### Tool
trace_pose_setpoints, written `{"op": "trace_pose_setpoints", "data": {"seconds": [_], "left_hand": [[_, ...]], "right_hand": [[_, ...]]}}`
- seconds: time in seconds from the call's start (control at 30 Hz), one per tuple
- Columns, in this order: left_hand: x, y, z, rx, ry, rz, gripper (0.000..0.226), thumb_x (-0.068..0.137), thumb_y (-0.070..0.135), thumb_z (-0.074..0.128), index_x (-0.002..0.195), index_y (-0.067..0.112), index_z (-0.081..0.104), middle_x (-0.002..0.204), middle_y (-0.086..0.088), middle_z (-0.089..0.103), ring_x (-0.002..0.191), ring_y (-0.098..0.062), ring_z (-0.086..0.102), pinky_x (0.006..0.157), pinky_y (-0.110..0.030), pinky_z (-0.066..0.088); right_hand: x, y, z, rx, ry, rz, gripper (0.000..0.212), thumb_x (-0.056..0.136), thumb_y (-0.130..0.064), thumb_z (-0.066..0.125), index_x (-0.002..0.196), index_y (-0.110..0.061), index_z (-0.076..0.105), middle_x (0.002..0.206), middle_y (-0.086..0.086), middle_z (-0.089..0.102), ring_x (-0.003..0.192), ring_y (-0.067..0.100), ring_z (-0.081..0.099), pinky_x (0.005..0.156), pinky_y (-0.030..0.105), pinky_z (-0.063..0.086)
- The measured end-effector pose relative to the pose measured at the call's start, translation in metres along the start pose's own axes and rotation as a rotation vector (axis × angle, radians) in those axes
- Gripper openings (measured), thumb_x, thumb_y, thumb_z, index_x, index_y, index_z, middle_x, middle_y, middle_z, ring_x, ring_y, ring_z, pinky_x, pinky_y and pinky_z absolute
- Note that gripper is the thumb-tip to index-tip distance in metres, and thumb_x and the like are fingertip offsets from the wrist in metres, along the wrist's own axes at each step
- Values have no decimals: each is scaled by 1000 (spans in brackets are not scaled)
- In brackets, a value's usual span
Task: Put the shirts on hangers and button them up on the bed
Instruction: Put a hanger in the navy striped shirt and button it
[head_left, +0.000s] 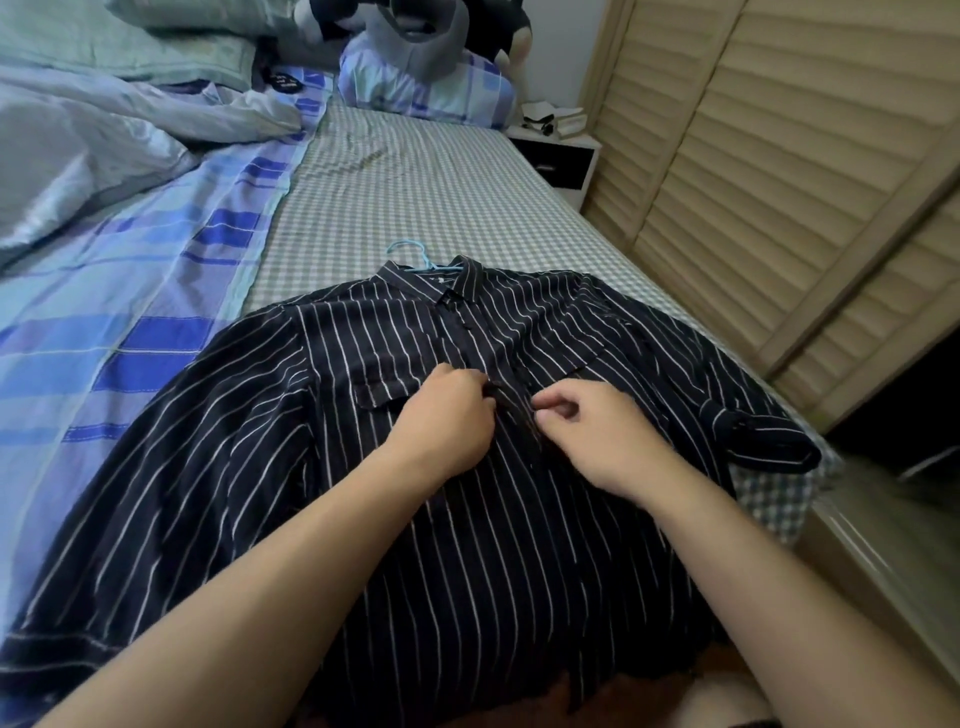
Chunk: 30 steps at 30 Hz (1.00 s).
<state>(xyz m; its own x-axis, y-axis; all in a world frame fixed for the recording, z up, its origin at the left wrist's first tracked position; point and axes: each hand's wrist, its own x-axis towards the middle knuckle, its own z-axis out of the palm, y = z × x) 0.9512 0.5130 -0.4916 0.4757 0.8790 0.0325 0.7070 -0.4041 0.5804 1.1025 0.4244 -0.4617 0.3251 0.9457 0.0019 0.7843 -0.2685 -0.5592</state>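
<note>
While the shirt lies flat on the bed, the following conditions are observed.

Shirt: a dark shirt (395, 499) with thin white stripes is spread front-up across the near part of the bed (415, 176), collar at the far end, hem at the near edge.
Hanger: a light blue hanger (415, 254) is seated inside the shirt; only its hook is seen, protruding from the collar onto the checked sheet.
Placket: the front strip (470, 338) is seen closed from the collar down to the hands; individual buttons cannot be resolved.
Left hand: the left hand (447, 421) is placed on the chest area, fingers curled and pinched on the placket edge at mid-chest.
Right hand: the right hand (587, 431) is set just right of the placket, thumb and forefinger bent toward each other at the cloth; whether fabric is actually clamped cannot be told.
Right sleeve of the scene: the cuff (769, 441) is folded back and rests at the right edge of the mattress.
Bedding: a blue plaid cover (156, 291) and a pale duvet (78, 156) are piled at the left; pillows (426, 88) are stacked at the far end.
Surroundings: louvred doors (769, 171) are located at the right, and a nightstand (561, 156) at the far right.
</note>
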Motion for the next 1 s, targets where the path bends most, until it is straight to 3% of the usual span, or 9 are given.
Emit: {"op": "trace_pose_setpoints", "data": {"seconds": [0.1, 0.23, 0.3, 0.47, 0.57, 0.67, 0.73, 0.9, 1.0], "left_hand": [[-39, 1, -13, -14, -98, 14, 21, 101, 24, 55, 111, 23, 73, 110, 2, 71, 98, -17, 67, 85, -33, 56], [-78, 7, 2, 33, -123, 98, 21, 98, 27, 60, 116, 28, 70, 111, 8, 68, 101, -12, 65, 90, -34, 57], [-88, 5, 19, 128, -40, 187, 29, 98, 29, 58, 126, 25, 65, 116, 7, 63, 106, -14, 62, 88, -33, 55], [-90, -4, 27, 140, 12, 230, 28, 102, 30, 50, 121, 29, 71, 107, 11, 61, 99, -10, 62, 81, -29, 55], [-87, -6, 22, 101, -21, 215, 29, 102, 30, 50, 120, 32, 73, 108, 15, 62, 100, -8, 63, 84, -30, 55], [-85, -7, 23, 101, -34, 214, 29, 102, 30, 50, 120, 32, 72, 111, 15, 64, 103, -7, 63, 86, -30, 55], [-83, -7, 24, 99, -28, 193, 27, 101, 31, 51, 117, 34, 72, 113, 16, 65, 104, -6, 63, 85, -30, 55], [-74, 1, 24, 17, 24, 113, 16, 97, 33, 58, 106, 36, 71, 96, 17, 68, 91, -4, 64, 72, -27, 53], [-67, 8, 28, -67, 64, 106, 16, 95, 35, 65, 111, 33, 68, 93, 15, 63, 85, -4, 59, 72, -25, 50]], "right_hand": [[-36, 8, 2, 140, 82, 27, 5, 92, -26, 70, 89, -30, 67, 84, -9, 67, 76, 5, 62, 69, 19, 50], [-72, 31, 37, 26, -33, 138, 33, 85, -41, 78, 107, -33, 53, 102, -15, 54, 88, 5, 56, 80, 27, 52], [-74, 34, 46, -14, 41, 102, 39, 87, -43, 75, 115, -32, 50, 106, -17, 48, 93, 5, 53, 82, 27, 50], [-65, 25, 53, -73, 258, -58, 27, 93, -32, 69, 117, -23, 60, 102, -15, 50, 94, 12, 56, 78, 29, 50], [-56, 25, 48, 87, 306, 40, 15, 95, -19, 63, 107, -22, 71, 94, -14, 64, 87, 10, 61, 73, 24, 51], [-50, 24, 31, 485, 223, 226, 15, 90, -10, 63, 88, -20, 75, 81, 6, 73, 74, 24, 68, 73, 40, 59], [-48, 28, 22, 677, 122, 288, 18, 87, -6, 61, 87, -17, 75, 89, 13, 75, 85, 29, 72, 83, 45, 61], [-41, 36, 19, 654, -94, 311, 13, 84, -9, 62, 88, -11, 74, 102, 13, 75, 106, 27, 69, 101, 43, 52], [-36, 32, 21, 600, -86, 354, 14, 85, -14, 60, 91, -6, 71, 94, 15, 72, 96, 24, 67, 96, 41, 51]]}}
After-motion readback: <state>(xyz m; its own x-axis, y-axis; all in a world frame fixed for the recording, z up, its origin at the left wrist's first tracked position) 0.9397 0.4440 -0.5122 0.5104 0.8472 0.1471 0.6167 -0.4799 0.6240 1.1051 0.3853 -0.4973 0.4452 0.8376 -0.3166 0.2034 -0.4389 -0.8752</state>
